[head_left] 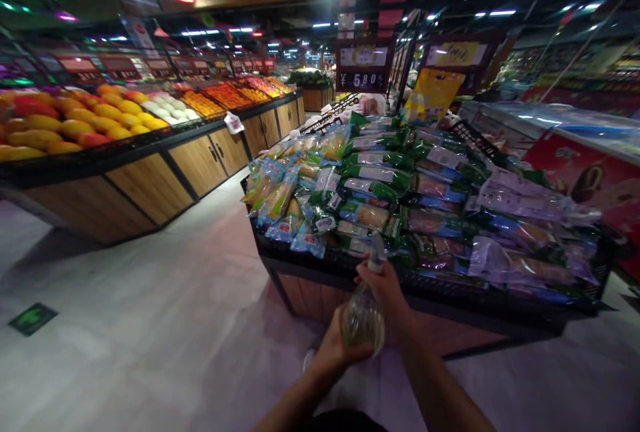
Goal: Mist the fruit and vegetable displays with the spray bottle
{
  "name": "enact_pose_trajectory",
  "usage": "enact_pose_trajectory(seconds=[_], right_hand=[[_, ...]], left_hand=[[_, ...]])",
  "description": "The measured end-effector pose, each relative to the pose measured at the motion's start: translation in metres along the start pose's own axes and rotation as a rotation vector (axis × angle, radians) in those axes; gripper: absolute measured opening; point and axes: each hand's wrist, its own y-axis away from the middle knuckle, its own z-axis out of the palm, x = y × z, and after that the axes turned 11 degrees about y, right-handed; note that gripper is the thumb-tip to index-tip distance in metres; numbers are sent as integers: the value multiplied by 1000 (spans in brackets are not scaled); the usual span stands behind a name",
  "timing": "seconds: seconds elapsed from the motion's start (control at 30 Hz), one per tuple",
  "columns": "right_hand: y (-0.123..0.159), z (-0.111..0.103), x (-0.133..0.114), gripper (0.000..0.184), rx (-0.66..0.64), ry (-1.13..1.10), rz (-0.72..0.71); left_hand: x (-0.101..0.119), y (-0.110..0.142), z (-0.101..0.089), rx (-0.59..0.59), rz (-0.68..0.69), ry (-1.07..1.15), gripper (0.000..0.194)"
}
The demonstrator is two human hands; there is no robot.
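A clear spray bottle with a pale nozzle is held up in front of me, in both hands. My left hand wraps round the lower body of the bottle. Higher up, my right hand closes round its neck, just below the nozzle. Some liquid seems to stand in the bottom of the bottle. Right behind it, rows of plastic-wrapped produce packs fill a black-edged display stand; what is inside the packs is hard to make out. My fingers' far sides are hidden.
Left across the aisle floor runs a wood-fronted fruit counter with mangoes and other fruit. A price sign and a yellow bag rise behind the packs. A red-sided chest freezer stands at the right.
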Motion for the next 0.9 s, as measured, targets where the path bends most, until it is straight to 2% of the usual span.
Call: enact_pose_trajectory(seconds=[0.17, 0.27, 0.37, 0.53, 0.67, 0.77, 0.83, 0.9], right_hand=[[7, 94, 3, 34, -268, 122, -138], [7, 127, -4, 32, -302, 151, -176], [4, 135, -13, 38, -219, 37, -89], [1, 114, -15, 52, 101, -45, 30], [2, 109, -11, 57, 257, -31, 55], [-2, 130, -13, 55, 273, 0, 50], [-7, 157, -16, 52, 240, 15, 40], [-14, 194, -18, 47, 168, 15, 4]], left_hand=[[23, 38, -68, 224, 67, -120, 108], [38, 40, -94, 251, 113, -110, 109], [58, 27, -105, 164, 124, -115, 110], [89, -6, -107, -52, -28, -69, 108], [101, -26, -114, -158, -143, -31, 104], [111, -30, -130, -156, -163, -31, 105], [121, -28, -148, -129, -129, -39, 108], [134, -21, -172, -88, -72, -55, 110]])
